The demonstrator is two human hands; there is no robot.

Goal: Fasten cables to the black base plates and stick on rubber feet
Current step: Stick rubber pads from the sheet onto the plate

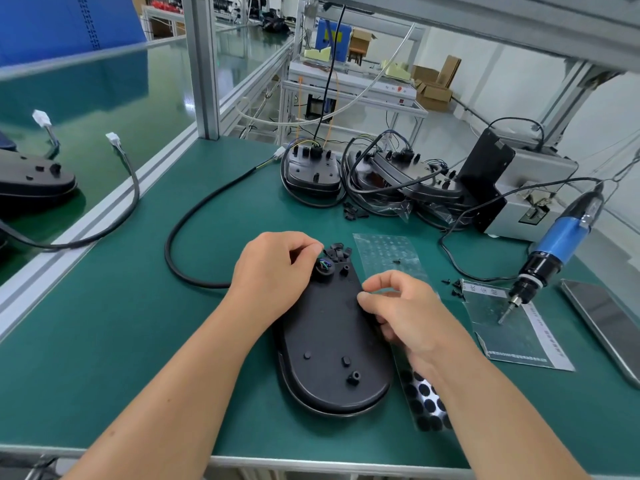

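A black oval base plate (329, 344) lies on the green mat in front of me. A thick black cable (180, 223) loops from the left to the round grommet (323, 268) at the plate's far end, where coloured wires stick out. My left hand (273, 268) curls over that end, its fingers pinching at the grommet. My right hand (405, 313) hovers at the plate's right edge with thumb and forefinger pinched together; what they hold is too small to tell. A clear sheet of black round rubber feet (424, 398) lies under my right wrist.
Finished plates with cables (313, 173) are stacked at the back, beside a grey machine (512, 192). A blue electric screwdriver (550, 251) hangs at the right over a plastic bag (512, 327). Small black clips (337, 252) lie beyond the plate. A conveyor (69, 140) runs on the left.
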